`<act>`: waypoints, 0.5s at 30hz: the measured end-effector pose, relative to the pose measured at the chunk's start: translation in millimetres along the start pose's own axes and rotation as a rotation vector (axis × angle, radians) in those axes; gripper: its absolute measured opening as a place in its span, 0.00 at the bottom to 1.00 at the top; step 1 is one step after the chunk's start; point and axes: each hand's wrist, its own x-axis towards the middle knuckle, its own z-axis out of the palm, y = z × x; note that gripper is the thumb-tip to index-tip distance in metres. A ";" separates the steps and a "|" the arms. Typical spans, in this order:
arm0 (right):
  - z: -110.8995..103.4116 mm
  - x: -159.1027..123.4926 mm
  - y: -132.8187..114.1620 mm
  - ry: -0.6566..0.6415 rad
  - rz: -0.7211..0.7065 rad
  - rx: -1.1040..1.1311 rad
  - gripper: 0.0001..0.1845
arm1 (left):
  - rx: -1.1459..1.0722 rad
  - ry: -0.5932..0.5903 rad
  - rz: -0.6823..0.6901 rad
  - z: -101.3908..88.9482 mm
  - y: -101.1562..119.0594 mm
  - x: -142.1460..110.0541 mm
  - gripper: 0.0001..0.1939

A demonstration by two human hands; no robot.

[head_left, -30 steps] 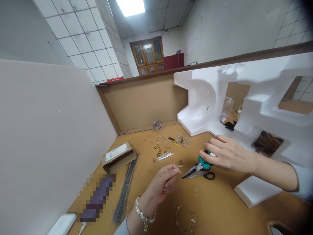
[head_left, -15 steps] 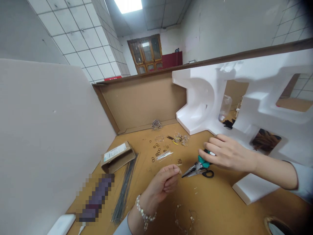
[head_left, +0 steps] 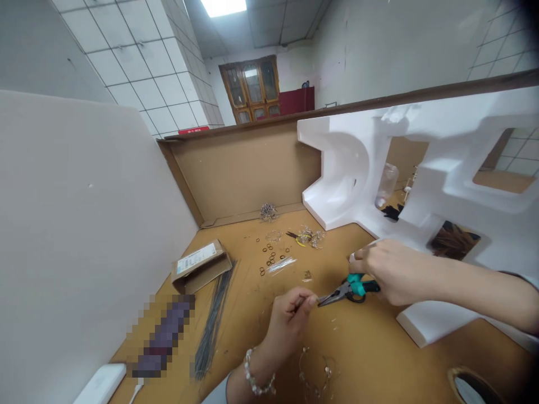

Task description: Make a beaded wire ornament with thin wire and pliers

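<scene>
My right hand [head_left: 385, 270] is closed around the teal-and-black handles of needle-nose pliers [head_left: 346, 290]. Their narrow jaws point left, close to the fingertips of my left hand [head_left: 291, 314]. Thumb and forefinger of that left hand are pinched on a thin, pale piece, too small to name; whether the jaws touch it I cannot tell. Under the pliers lies a tool with a black loop handle [head_left: 358, 299], mostly hidden. A thin wire loop with small beads [head_left: 327, 370] lies on the table [head_left: 366, 348] below the hands.
Several dark rings [head_left: 270, 256] and a bundle of clear sticks [head_left: 282, 265] lie beyond my left hand. Yellow-handled pliers [head_left: 300, 242] sit among wire pieces. Grey wires [head_left: 214, 325] and a small cardboard box [head_left: 201, 266] are left. White foam [head_left: 337, 207] stands right.
My right hand has moved right and turned, with the pliers shifting slightly right. My left hand has moved a little right, its fingertips still near the jaws.
</scene>
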 end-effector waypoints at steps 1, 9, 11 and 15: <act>-0.3 -1.2 -0.4 -0.040 0.034 0.039 0.08 | 0.019 -0.022 -0.008 1.3 -1.1 -0.9 0.15; -0.2 -8.7 9.0 -0.080 0.085 0.119 0.08 | 0.142 -0.340 0.044 -23.8 13.4 5.6 0.17; -3.3 -9.0 9.1 -0.101 0.083 0.156 0.06 | 0.245 -0.406 0.127 -30.9 18.0 4.7 0.17; -11.1 -7.6 4.6 -0.180 0.067 0.214 0.06 | 0.233 -0.514 0.059 -35.1 17.4 1.6 0.17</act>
